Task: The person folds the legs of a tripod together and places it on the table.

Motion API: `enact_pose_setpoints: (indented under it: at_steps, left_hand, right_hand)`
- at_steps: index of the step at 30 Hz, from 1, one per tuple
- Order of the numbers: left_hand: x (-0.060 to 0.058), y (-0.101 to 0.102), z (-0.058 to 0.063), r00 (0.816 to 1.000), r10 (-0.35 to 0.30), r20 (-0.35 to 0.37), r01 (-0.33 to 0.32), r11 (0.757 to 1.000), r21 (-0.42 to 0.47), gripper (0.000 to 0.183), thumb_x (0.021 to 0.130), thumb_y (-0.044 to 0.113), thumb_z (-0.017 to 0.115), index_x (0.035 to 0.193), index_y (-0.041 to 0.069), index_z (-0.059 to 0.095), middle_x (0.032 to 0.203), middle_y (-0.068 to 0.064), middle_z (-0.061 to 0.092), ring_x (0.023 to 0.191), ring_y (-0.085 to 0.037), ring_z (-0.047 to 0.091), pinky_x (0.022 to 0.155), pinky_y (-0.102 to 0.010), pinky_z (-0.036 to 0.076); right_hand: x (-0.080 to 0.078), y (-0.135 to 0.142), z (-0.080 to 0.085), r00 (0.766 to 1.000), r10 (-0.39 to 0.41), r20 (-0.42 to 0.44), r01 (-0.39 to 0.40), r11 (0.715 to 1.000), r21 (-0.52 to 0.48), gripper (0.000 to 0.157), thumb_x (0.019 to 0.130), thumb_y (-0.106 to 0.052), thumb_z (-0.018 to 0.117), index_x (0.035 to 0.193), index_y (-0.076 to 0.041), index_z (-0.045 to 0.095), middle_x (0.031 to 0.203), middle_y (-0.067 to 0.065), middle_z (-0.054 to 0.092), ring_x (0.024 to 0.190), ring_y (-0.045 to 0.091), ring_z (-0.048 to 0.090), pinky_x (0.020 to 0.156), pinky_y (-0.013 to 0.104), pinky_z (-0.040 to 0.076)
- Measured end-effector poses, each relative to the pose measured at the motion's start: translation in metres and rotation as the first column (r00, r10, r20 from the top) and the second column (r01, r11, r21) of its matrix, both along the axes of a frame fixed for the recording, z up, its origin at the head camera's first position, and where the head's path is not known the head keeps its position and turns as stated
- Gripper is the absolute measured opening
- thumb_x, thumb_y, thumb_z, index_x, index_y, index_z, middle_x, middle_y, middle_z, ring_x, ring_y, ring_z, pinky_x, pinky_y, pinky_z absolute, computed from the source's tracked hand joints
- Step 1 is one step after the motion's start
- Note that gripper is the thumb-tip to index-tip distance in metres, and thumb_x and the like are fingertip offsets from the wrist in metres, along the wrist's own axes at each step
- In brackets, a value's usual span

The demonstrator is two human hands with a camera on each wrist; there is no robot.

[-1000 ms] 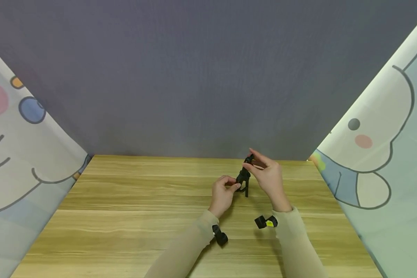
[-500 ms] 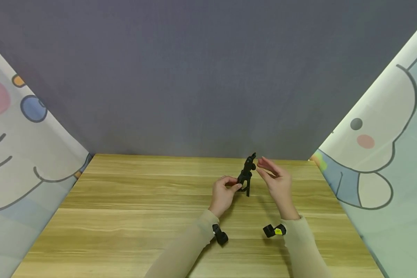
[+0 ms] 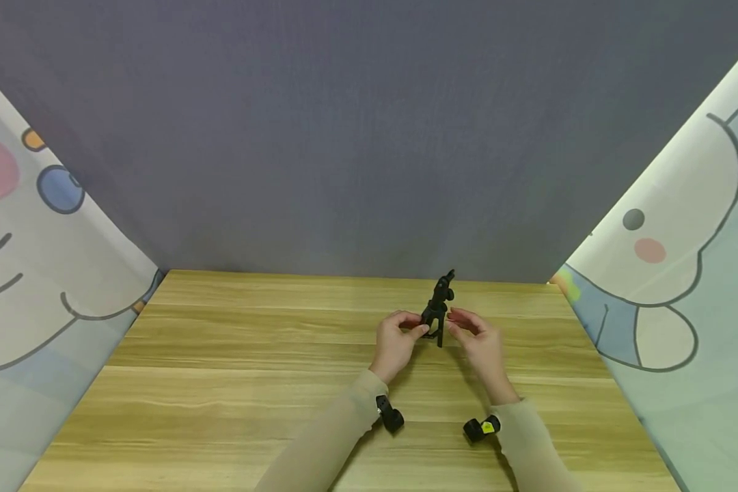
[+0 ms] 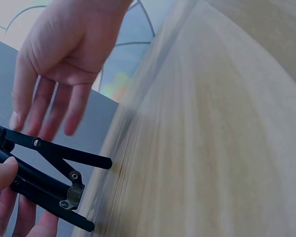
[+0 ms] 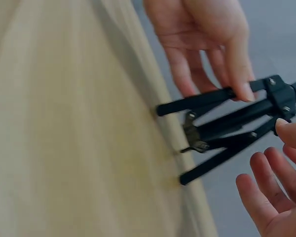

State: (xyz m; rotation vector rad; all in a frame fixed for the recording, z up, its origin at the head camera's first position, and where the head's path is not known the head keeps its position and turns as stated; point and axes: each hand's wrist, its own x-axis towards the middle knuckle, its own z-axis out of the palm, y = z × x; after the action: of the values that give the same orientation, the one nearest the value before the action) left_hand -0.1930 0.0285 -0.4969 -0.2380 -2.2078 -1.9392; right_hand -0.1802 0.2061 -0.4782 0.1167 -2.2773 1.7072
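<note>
A small black tripod (image 3: 435,309) stands on the wooden table, its legs spread and its upper part rising at a slant. My left hand (image 3: 396,343) pinches one leg; in the left wrist view the thumb (image 4: 2,174) lies on the black metal with fingers behind. My right hand (image 3: 481,347) is at the other side with loosely spread fingers (image 5: 266,180). Its thumb tip overlaps the leg hinge in the right wrist view, and whether it touches I cannot tell. Braces (image 4: 71,173) join the legs to the centre column.
The wooden table (image 3: 234,383) ends at a grey panel (image 3: 344,157) just behind the tripod. Printed cartoon cloths (image 3: 664,260) hang at both sides. A small black camera (image 3: 481,429) is strapped to the right wrist, another (image 3: 391,415) to the left.
My right hand has let go of the tripod's top, drawn away to the right, then come down beside the legs. The left hand keeps its grip in the same place.
</note>
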Motion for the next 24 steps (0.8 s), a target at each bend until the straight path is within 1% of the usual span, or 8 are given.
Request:
enact_pose_setpoints:
  at_steps: [2,4,7,9,13,17,20,24]
  left_hand:
    - [0.000,0.000,0.000,1.000,-0.003,0.000,0.003,1.000,-0.003,0.008,0.085,0.012,0.081,0.093,0.012,0.077,0.090,0.006,0.069,0.085,-0.011,0.063,0.072,-0.029,0.052]
    - [0.000,0.000,0.000,1.000,-0.003,0.007,0.003,1.000,-0.002,0.010,0.085,0.011,0.081,0.094,0.013,0.077,0.091,0.007,0.069,0.085,-0.011,0.063,0.072,-0.029,0.052]
    - [0.000,-0.001,0.000,1.000,0.001,0.016,-0.001,1.000,-0.001,0.011,0.084,0.011,0.082,0.095,0.013,0.078,0.091,0.008,0.069,0.084,-0.011,0.064,0.071,-0.029,0.053]
    - [0.000,-0.001,-0.001,1.000,0.001,0.016,-0.001,1.000,-0.005,0.012,0.084,0.011,0.082,0.095,0.013,0.078,0.091,0.008,0.069,0.084,-0.010,0.064,0.070,-0.029,0.053]
    - [0.000,-0.003,0.000,1.000,-0.008,0.003,0.008,1.000,-0.013,0.010,0.084,0.012,0.082,0.093,0.012,0.078,0.091,0.007,0.070,0.084,-0.009,0.064,0.069,-0.028,0.053]
    - [0.000,-0.005,0.002,1.000,-0.016,-0.006,0.016,1.000,-0.016,0.006,0.083,0.012,0.083,0.087,0.012,0.078,0.089,0.007,0.070,0.082,-0.009,0.064,0.067,-0.027,0.054]
    - [-0.002,-0.006,0.002,1.000,-0.021,0.004,0.021,1.000,-0.020,0.006,0.082,0.012,0.083,0.085,0.012,0.077,0.087,0.008,0.069,0.081,-0.008,0.064,0.068,-0.026,0.053]
    - [-0.004,-0.007,0.001,0.999,-0.040,0.027,0.041,0.999,-0.015,0.006,0.082,0.011,0.083,0.085,0.012,0.077,0.087,0.008,0.069,0.081,-0.009,0.063,0.070,-0.026,0.053]
  right_hand:
    - [0.000,-0.003,-0.006,0.999,0.009,0.030,-0.009,1.000,-0.008,0.030,0.088,-0.008,0.078,0.115,0.002,0.072,0.108,0.019,0.071,0.094,0.011,0.067,0.075,0.017,0.053]
    - [0.001,-0.006,-0.008,0.999,0.020,0.046,-0.020,1.000,-0.010,0.028,0.087,-0.008,0.078,0.112,0.003,0.072,0.108,0.018,0.071,0.094,0.011,0.066,0.075,0.019,0.054]
    - [0.002,-0.010,-0.009,0.998,0.032,0.056,-0.032,0.999,-0.008,0.024,0.088,-0.005,0.077,0.109,0.005,0.072,0.107,0.019,0.071,0.095,0.014,0.066,0.075,0.020,0.055]
    - [0.002,-0.012,-0.009,0.998,0.032,0.053,-0.032,0.999,-0.008,0.020,0.089,-0.002,0.075,0.106,0.007,0.073,0.106,0.020,0.071,0.095,0.016,0.066,0.074,0.019,0.055]
    - [0.001,-0.014,-0.010,0.999,0.023,0.045,-0.023,1.000,-0.007,0.015,0.090,-0.004,0.074,0.100,0.007,0.074,0.101,0.020,0.071,0.091,0.017,0.067,0.070,0.019,0.055]
    - [0.001,-0.016,-0.011,1.000,0.021,0.023,-0.022,0.999,0.040,0.011,0.091,-0.008,0.074,0.095,0.003,0.075,0.094,0.015,0.073,0.085,0.016,0.065,0.068,0.019,0.053]
    - [0.001,-0.019,-0.014,1.000,0.020,0.004,-0.020,0.998,0.066,0.010,0.091,-0.008,0.074,0.091,0.002,0.073,0.090,0.013,0.072,0.081,0.014,0.064,0.069,0.019,0.051]
    - [0.001,-0.022,-0.016,1.000,0.004,-0.016,-0.003,0.998,0.063,0.006,0.090,-0.003,0.073,0.089,0.003,0.072,0.087,0.011,0.071,0.078,0.014,0.063,0.070,0.020,0.049]
